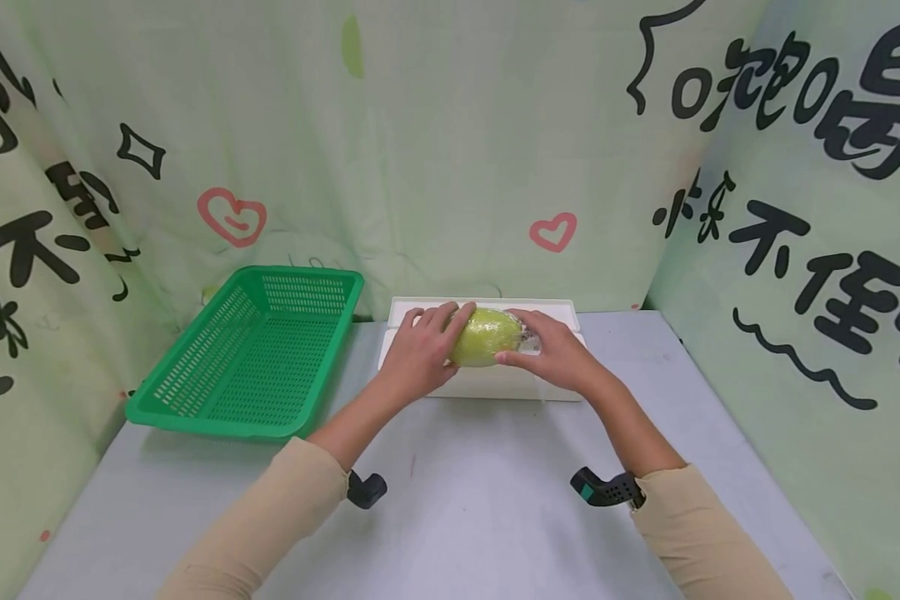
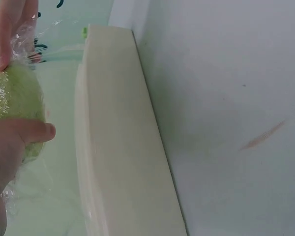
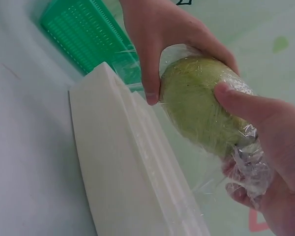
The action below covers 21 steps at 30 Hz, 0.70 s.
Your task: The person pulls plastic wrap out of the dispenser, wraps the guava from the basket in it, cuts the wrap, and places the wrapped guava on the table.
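Observation:
A green oval fruit, probably a mango (image 1: pixel 483 337), is held up between both hands over a long white box (image 1: pixel 502 385). Clear cling film (image 3: pixel 253 167) wraps the fruit and bunches up at its right end. The left hand (image 1: pixel 420 350) grips the left end, its thumb at the near side and fingers over the top. At the other end the right hand (image 1: pixel 555 354) holds the fruit, thumb pressed on the wrapped skin and fingers around the gathered film. A loose stretch of film hangs near the box in the right wrist view.
A green plastic basket (image 1: pixel 270 375) with perforated sides stands on the left of the pale table (image 1: pixel 457 517). Printed curtains (image 1: pixel 435 167) enclose the back and sides. The white box lies near the back edge, its lid raised behind.

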### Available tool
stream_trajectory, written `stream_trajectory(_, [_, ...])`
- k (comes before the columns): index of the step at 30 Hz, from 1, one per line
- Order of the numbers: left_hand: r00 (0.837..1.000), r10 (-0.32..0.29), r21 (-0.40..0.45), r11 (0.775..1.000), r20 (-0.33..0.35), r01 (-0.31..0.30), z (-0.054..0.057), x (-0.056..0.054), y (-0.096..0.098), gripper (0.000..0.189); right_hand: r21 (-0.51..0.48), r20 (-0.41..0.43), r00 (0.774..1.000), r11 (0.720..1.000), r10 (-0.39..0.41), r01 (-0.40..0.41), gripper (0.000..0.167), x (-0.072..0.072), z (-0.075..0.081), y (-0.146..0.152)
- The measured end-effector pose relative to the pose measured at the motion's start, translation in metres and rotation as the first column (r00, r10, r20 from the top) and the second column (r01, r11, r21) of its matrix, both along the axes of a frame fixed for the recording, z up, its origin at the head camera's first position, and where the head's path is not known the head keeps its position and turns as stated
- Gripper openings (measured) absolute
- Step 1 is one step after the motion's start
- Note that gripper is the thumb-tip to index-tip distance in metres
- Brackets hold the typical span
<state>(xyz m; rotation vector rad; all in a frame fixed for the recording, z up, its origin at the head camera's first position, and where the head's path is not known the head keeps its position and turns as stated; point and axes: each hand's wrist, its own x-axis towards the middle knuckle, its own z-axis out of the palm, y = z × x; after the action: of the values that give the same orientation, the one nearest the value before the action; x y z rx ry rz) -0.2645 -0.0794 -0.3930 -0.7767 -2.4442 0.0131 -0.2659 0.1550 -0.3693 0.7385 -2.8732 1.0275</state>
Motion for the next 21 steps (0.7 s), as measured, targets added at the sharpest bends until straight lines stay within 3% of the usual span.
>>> stream_trajectory(4, [0.993, -0.020, 0.038, 0.999, 0.112, 0.016, 0.002, -0.003, -0.001, 0.088, 0.018, 0.027, 0.999, 1.000, -0.020, 0.020, 0.079, 0.002, 0.000, -0.001])
stream_trajectory(8, [0.966, -0.037, 0.089, 0.996, 0.254, 0.015, 0.002, -0.006, -0.003, 0.088, 0.026, 0.021, 1.000, 0.999, -0.023, 0.022, 0.089, 0.005, -0.005, -0.003])
stream_trajectory(15, [0.916, -0.047, 0.108, 0.994, 0.398, 0.005, 0.000, -0.010, -0.006, 0.087, 0.113, -0.114, 0.993, 0.994, 0.014, -0.001, 0.102, 0.008, -0.018, -0.008])
stream_trajectory(21, [0.880, -0.056, 0.111, 0.994, 0.471, 0.004, 0.001, -0.013, -0.007, 0.089, 0.218, -0.241, 0.971, 0.974, -0.006, 0.060, 0.106, 0.009, -0.029, -0.014])
